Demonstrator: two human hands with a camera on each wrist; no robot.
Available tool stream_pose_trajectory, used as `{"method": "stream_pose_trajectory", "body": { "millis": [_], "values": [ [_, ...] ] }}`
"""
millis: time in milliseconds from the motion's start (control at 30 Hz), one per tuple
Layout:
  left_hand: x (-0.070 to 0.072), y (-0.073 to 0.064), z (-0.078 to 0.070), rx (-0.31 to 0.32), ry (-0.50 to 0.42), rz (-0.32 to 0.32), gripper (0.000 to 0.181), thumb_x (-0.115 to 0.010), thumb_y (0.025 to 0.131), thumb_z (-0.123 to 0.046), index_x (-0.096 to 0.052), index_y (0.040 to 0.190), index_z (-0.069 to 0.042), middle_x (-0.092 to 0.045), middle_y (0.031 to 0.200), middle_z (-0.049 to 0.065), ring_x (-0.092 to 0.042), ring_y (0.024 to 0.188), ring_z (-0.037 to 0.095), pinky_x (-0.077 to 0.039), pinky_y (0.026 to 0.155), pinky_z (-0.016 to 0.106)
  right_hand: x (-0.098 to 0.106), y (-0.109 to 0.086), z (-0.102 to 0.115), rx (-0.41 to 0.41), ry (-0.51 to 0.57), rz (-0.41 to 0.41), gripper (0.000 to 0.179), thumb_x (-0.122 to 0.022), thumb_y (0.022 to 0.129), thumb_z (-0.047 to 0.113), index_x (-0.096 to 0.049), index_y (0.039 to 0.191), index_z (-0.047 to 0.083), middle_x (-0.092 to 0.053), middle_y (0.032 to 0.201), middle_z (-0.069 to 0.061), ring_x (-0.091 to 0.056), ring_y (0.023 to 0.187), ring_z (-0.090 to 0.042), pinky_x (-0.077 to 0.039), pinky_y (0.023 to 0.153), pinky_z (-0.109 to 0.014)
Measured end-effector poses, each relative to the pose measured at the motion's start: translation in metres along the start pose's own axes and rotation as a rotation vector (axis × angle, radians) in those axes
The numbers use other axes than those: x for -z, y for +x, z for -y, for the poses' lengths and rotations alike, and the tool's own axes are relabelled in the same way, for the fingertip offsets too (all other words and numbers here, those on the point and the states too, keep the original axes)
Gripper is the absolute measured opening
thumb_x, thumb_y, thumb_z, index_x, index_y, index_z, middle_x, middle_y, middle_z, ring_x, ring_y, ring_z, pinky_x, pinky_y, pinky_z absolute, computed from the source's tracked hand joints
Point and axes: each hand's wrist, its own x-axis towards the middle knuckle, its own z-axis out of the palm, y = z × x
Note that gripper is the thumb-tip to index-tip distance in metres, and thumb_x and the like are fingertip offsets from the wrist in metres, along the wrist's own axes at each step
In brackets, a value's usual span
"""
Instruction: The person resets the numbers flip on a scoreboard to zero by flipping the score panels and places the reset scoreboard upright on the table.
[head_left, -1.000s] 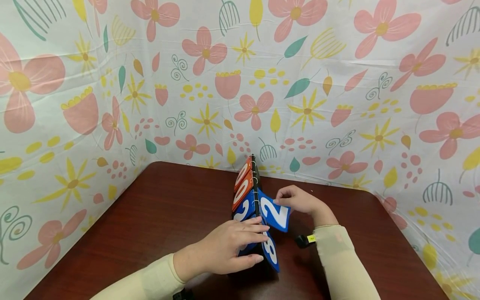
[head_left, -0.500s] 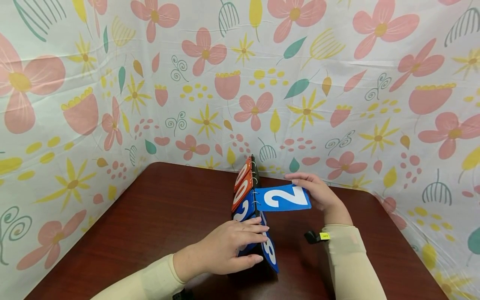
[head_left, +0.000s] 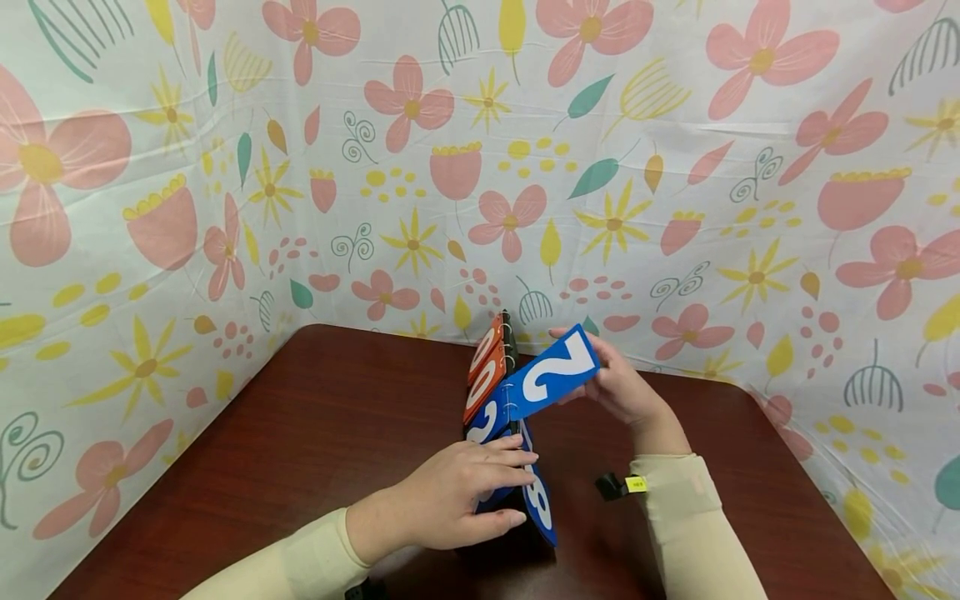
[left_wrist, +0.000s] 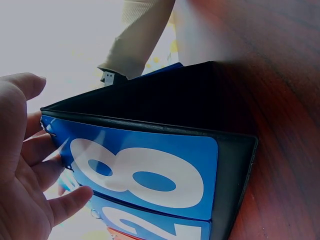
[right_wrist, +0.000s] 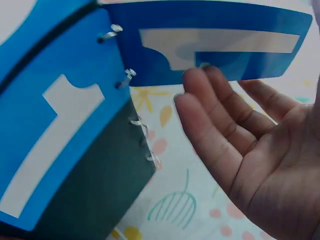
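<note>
A tabletop flip scoreboard stands like a tent on its black stand [left_wrist: 160,97], with red zero cards [head_left: 485,383] at its far end. My left hand [head_left: 450,492] rests across the ridge at the near end, fingers lying over the rings above a blue 8 card [left_wrist: 150,172]. On the right side, a blue 2 card [head_left: 558,372] is lifted on its rings and slants upward. Behind it is my right hand [head_left: 628,392], its loosely bent fingers [right_wrist: 210,125] touching the card's reverse, which bears a 1. Another blue 1 card [right_wrist: 65,135] hangs on the opposite face.
The scoreboard is on a dark red-brown table [head_left: 360,400]. A white floral cloth [head_left: 420,183] closes off the back and sides. A small black device [head_left: 611,486] with a yellow tag sits at the right wrist.
The blue 2 card has swung from hanging down on the right, through level, to slanting upward. My right hand has moved out, then up behind it. The left hand has stayed in place.
</note>
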Motion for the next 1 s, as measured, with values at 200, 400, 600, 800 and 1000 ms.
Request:
{"method": "stream_pose_trajectory", "body": {
  "millis": [200,400,600,800,1000],
  "values": [
    [0.0,0.0,0.0,-0.022,0.002,-0.009,0.042,-0.054,0.106,-0.04,-0.063,0.142,-0.022,-0.057,0.152,-0.006,-0.042,0.151,0.012,-0.042,0.12,0.043,-0.026,0.009,-0.001,-0.127,-0.209,-0.137,0.081,-0.078,0.092,0.026,-0.034,0.157,0.005,-0.07,0.123,-0.013,-0.072,0.102,-0.019,-0.064,0.084,-0.039],
    [0.0,0.001,0.0,-0.047,-0.008,-0.029,0.043,-0.055,0.105,-0.042,-0.066,0.139,-0.017,-0.058,0.152,-0.003,-0.04,0.152,0.012,-0.04,0.121,0.04,-0.047,0.023,-0.012,-0.152,-0.408,-0.13,0.082,-0.084,0.086,0.021,-0.04,0.154,0.006,-0.069,0.124,-0.023,-0.075,0.102,-0.026,-0.063,0.088,-0.037],
    [-0.001,0.001,0.001,-0.078,0.039,-0.059,0.043,-0.056,0.105,-0.042,-0.067,0.137,-0.017,-0.06,0.15,-0.001,-0.042,0.151,0.013,-0.04,0.122,0.039,-0.059,0.028,-0.019,-0.131,-0.653,-0.176,0.082,-0.087,0.082,0.028,-0.048,0.152,0.013,-0.065,0.132,-0.01,-0.064,0.114,-0.024,-0.057,0.095,-0.048],
    [0.0,0.001,0.0,-0.05,0.003,-0.043,0.043,-0.057,0.104,-0.041,-0.067,0.137,-0.016,-0.059,0.151,-0.002,-0.04,0.151,0.011,-0.038,0.123,0.04,-0.067,0.03,-0.021,-0.125,-0.771,-0.142,0.087,-0.089,0.08,0.035,-0.046,0.156,0.027,-0.063,0.141,0.002,-0.059,0.126,-0.02,-0.051,0.105,-0.051],
    [0.0,0.001,-0.001,-0.039,-0.008,-0.034,0.043,-0.057,0.104,-0.041,-0.066,0.139,-0.017,-0.058,0.151,-0.002,-0.04,0.151,0.01,-0.038,0.123,0.039,-0.073,0.03,-0.019,-0.152,-0.827,-0.122,0.06,-0.088,0.08,0.039,-0.07,0.135,0.027,-0.063,0.139,-0.002,-0.054,0.13,-0.026,-0.048,0.105,-0.06]
  ]
}}
